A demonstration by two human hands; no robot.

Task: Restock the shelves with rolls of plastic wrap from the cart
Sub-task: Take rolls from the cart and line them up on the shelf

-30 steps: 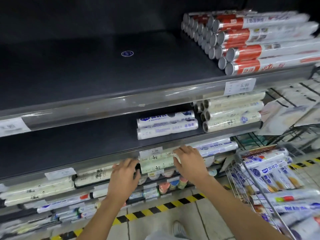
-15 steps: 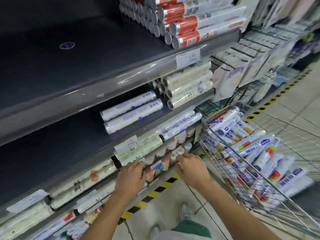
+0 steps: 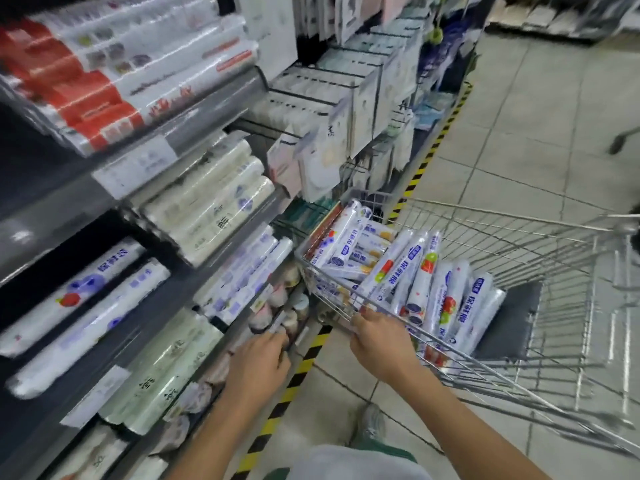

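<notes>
We grip the cart rim [image 3: 485,375] with the right hand [image 3: 379,342], probably steadying it; plastic wrap rolls [image 3: 420,271] lie just beyond. We cannot tell the left hand [image 3: 258,360] closure.

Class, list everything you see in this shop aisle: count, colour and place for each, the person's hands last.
shopping cart: one, silver wire, right of shelves
plastic wrap rolls: many, white with blue print, in cart
red-and-white rolls: stack, top shelf
cream rolls: stack, shelf below
blue-printed rolls: two, white, dark shelf, left
hanging packets: many, pale, pegs beyond shelves
hazard tape: one strip, yellow-black, floor along shelves
left hand: one, at lower shelf front
right hand: one, fingers at cart's near rim
</notes>
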